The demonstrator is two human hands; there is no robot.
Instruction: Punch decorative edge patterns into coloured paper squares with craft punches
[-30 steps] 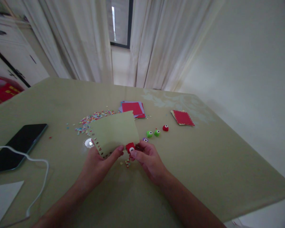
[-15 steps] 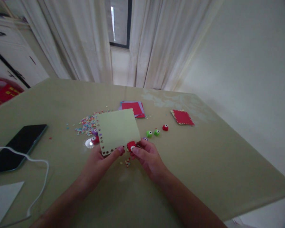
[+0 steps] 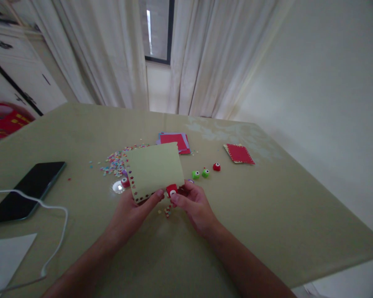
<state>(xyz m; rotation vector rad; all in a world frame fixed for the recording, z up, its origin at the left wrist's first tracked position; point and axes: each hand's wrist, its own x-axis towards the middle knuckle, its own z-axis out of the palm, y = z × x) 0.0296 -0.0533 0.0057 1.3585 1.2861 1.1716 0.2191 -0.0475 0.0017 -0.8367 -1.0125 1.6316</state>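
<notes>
Right hand [image 3: 196,207] pinches a small red plastic one-eyed punch [image 3: 171,188] at about five o'clock on a square pale-green paper card [image 3: 153,167]; whether the edge is seated inside it cannot be told. At nine o'clock, the left hand [image 3: 133,212] clasps the card's lower border, thumb on top, beside star-shaped holes. A slackening left thumb could let the card twist, making holes overlap; a hard tug might tear the edge. From the right hand, two green one-eyed punches [image 3: 195,175] sit around twelve, multicoloured paper confetti [image 3: 113,162] at ten.
</notes>
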